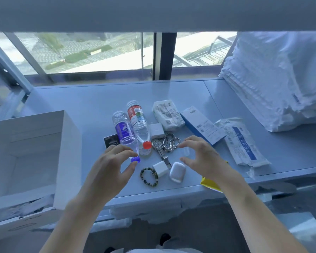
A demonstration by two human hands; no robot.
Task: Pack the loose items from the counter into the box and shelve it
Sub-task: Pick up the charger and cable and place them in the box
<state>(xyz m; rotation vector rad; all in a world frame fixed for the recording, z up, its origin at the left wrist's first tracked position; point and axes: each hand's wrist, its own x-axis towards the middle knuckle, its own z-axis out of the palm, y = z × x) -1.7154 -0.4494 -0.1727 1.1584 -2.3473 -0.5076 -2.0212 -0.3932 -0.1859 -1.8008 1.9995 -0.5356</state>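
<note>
Your left hand (113,161) and right hand (199,154) apart at frame centre, fingers loosely curled, holding nothing, bead bracelet (148,177) and white earbud case (177,172) nearest, two bottles (135,128) beyond on the tabletop (98,99), open white box (26,152) at left.

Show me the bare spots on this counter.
Free: the counter between the window and the bottles, and the strip between the box and the bottles. Crowded: centre, from the bottles through the chains to the packets.

Bare forearms, no sleeves, dark shoes (165,238)
</note>
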